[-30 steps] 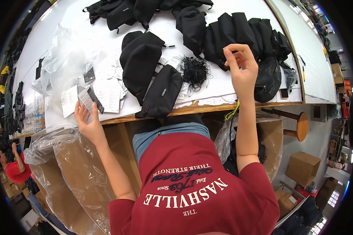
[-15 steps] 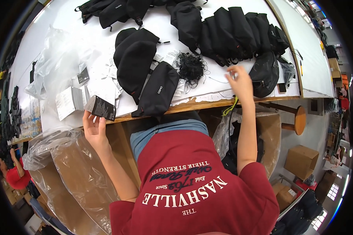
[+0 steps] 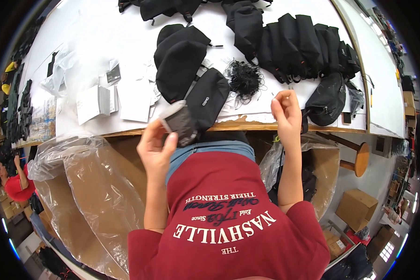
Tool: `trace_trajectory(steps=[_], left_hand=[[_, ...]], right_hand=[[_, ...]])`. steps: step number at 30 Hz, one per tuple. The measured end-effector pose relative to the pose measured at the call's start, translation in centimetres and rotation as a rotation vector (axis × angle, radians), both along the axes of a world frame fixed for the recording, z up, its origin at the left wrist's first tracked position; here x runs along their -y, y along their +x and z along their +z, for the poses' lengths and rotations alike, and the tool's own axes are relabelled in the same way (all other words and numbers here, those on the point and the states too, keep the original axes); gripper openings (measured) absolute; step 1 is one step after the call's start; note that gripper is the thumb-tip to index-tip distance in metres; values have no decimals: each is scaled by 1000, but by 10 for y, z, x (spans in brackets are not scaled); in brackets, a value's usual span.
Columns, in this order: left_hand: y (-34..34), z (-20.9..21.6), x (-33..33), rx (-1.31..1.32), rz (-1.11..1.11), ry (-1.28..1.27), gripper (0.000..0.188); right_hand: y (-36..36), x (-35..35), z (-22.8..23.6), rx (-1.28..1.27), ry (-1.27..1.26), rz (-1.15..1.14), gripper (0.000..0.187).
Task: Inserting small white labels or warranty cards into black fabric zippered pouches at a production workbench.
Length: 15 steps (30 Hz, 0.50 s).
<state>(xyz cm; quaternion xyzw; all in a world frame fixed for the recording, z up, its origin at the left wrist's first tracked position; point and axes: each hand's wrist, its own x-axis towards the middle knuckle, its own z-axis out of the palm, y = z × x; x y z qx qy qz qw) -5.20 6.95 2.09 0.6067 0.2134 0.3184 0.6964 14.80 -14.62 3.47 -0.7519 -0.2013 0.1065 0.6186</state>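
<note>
My left hand (image 3: 155, 151) is closed on a black and pale card tag (image 3: 179, 125), blurred by motion, held in front of the table edge. Just behind the tag lies a small black bag (image 3: 210, 100), its near end hanging over the edge. My right hand (image 3: 288, 112) is raised by the table's front edge, thumb and fingers drawn together; whatever they hold is too small to name. Between that hand and the bag sits a tangle of black cords (image 3: 245, 79). To the right of my right hand rests a rounded black mesh bag (image 3: 327, 100).
White card stacks (image 3: 92, 103) and clear plastic (image 3: 65, 70) lie on the left of the white table (image 3: 102, 28). More black bags (image 3: 296, 44) stand in a row at the right. Below are plastic-lined cartons (image 3: 86, 186) and a wooden stool (image 3: 360, 159). Another person (image 3: 19, 184) is far left.
My left hand has carried the tag rightward, from beside the white cards to in front of the small black bag. My right hand has come slightly nearer to me.
</note>
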Motion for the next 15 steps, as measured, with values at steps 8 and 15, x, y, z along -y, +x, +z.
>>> trace_trajectory(steps=[8, 15], left_hand=[[20, 27, 33, -42, -108, 220, 32], [18, 33, 34, -50, -88, 272, 34]], right_hand=[[-60, -55, 34, 172, 84, 204, 11], [-67, -64, 30, 452, 110, 195, 16]])
